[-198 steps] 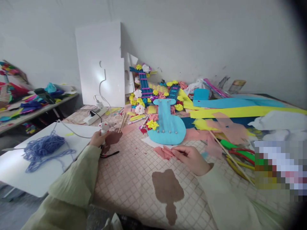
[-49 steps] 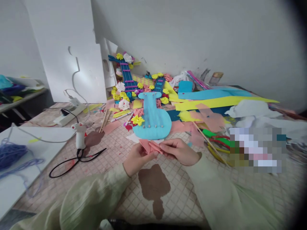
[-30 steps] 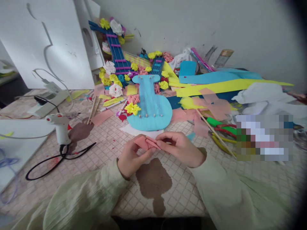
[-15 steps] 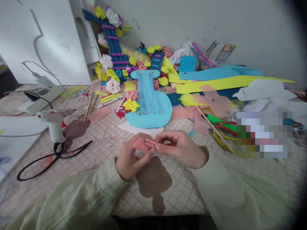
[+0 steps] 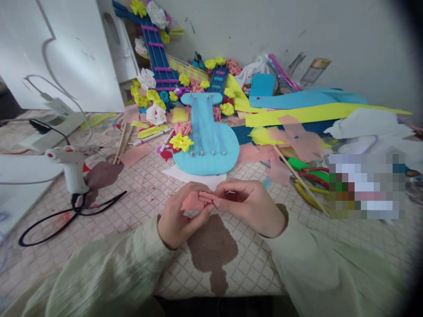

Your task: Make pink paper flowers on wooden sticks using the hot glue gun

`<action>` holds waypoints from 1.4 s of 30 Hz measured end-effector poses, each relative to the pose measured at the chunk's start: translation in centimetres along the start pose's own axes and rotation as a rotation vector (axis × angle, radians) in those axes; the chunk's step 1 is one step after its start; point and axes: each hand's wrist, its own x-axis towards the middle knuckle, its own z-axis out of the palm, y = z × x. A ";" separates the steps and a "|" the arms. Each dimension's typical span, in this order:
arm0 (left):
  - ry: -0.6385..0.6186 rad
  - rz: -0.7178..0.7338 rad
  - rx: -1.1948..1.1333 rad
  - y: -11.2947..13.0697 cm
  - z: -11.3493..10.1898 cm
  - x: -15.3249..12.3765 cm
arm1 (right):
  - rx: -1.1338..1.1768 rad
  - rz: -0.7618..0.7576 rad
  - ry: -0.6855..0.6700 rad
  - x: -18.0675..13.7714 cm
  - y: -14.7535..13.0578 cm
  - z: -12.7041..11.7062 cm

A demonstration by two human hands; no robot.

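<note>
Between both hands is a folded strip of pink crepe paper (image 5: 194,200), its right end rolled into a small bundle. My left hand (image 5: 180,215) is closed on the paper's left side, thumb along the lower edge. With thumb and fingers, my right hand (image 5: 249,203) pinches the rolled end. Just beyond the hands lies a light blue paper guitar (image 5: 214,138) with strings and small pegs, partly over a white sheet (image 5: 175,175). A yellow paper flower (image 5: 181,142) and a pink one (image 5: 183,128) sit at its left edge.
A white glue gun (image 5: 72,169) with a looped black cord stands at left near a power strip (image 5: 53,127). Dark blue paper guitars (image 5: 161,66) and crepe flowers lean at the wall. At right lie yellow strips (image 5: 297,113), pink scraps (image 5: 299,136), a wooden stick (image 5: 299,178) and green-handled scissors (image 5: 295,165).
My view has shifted slightly, so the background sits a little differently. Both hands keep their hold on the pink crepe paper, with hardly any visible movement.
</note>
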 end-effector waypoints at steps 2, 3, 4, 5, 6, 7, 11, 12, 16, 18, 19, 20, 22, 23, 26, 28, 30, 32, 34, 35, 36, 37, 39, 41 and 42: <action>0.002 0.019 0.012 0.1 -0.1 0.1 | 0.023 0.004 0.012 0.0 0.1 0.1; 0.003 0.025 0.017 0.1 -0.1 0.1 | 0.033 0.006 0.020 -0.1 0.2 0.1; 0.002 0.026 0.021 0.2 -0.1 0.1 | 0.036 0.007 0.029 -0.1 0.3 0.2; 0.000 0.026 0.022 0.2 -0.2 0.1 | 0.034 0.007 0.038 -0.1 0.3 0.2; -0.002 0.024 0.022 0.3 -0.2 0.1 | 0.027 0.004 0.048 -0.1 0.4 0.3; -0.002 0.022 0.021 0.3 -0.2 0.1 | 0.019 -0.003 0.058 -0.1 0.4 0.3; 0.015 0.035 0.019 0.4 -0.3 0.0 | -0.033 -0.093 0.134 -0.2 0.6 0.7; 0.020 0.039 0.019 0.5 -0.4 0.0 | -0.057 -0.127 0.156 -0.3 0.7 0.7; 0.023 0.034 0.011 0.7 -0.4 0.1 | -0.146 -0.224 0.194 -0.4 0.8 0.8; 0.028 0.007 -0.003 0.7 -0.4 0.1 | -0.169 -0.253 0.185 -0.4 0.8 0.7; 0.036 -0.015 -0.016 0.7 -0.4 0.1 | -0.178 -0.265 0.175 -0.3 0.8 0.6; 0.044 -0.043 -0.032 0.6 -0.3 0.0 | -0.187 -0.276 0.163 -0.3 0.9 0.5; 0.060 -0.100 -0.079 0.4 -0.3 -0.1 | -0.198 -0.285 0.134 -0.1 0.9 0.2; 0.066 -0.127 -0.109 0.3 -0.2 -0.1 | -0.199 -0.283 0.121 -0.1 0.9 0.1; 0.083 -0.194 -0.214 0.2 -0.2 0.0 | -0.205 -0.258 0.102 0.0 0.9 -0.2; 0.115 -0.230 -0.281 0.3 -0.2 0.2 | -0.218 -0.235 0.099 0.0 0.8 -0.3; 0.147 -0.266 -0.331 0.5 -0.3 0.5 | -0.236 -0.216 0.086 0.0 0.6 -0.3; 0.165 -0.312 -0.364 0.6 -0.3 0.8 | -0.245 -0.205 0.079 0.0 0.4 -0.3; 0.187 -0.347 -0.388 0.6 -0.2 0.9 | -0.235 -0.185 0.083 0.0 0.3 -0.3; 0.199 -0.360 -0.399 0.6 -0.2 0.9 | -0.223 -0.169 0.088 0.1 0.3 -0.3; 0.206 -0.368 -0.413 0.5 -0.1 0.9 | -0.208 -0.154 0.091 0.1 0.3 -0.3; 0.208 -0.372 -0.428 0.5 -0.1 0.9 | -0.192 -0.138 0.094 0.1 0.3 -0.3; 0.209 -0.380 -0.450 0.4 0.0 0.9 | -0.167 -0.118 0.098 0.1 0.4 -0.1; 0.211 -0.395 -0.453 0.4 0.0 0.9 | -0.161 -0.111 0.101 0.0 0.5 0.1; 0.208 -0.407 -0.451 0.3 0.0 0.9 | -0.165 -0.107 0.098 0.0 0.5 0.2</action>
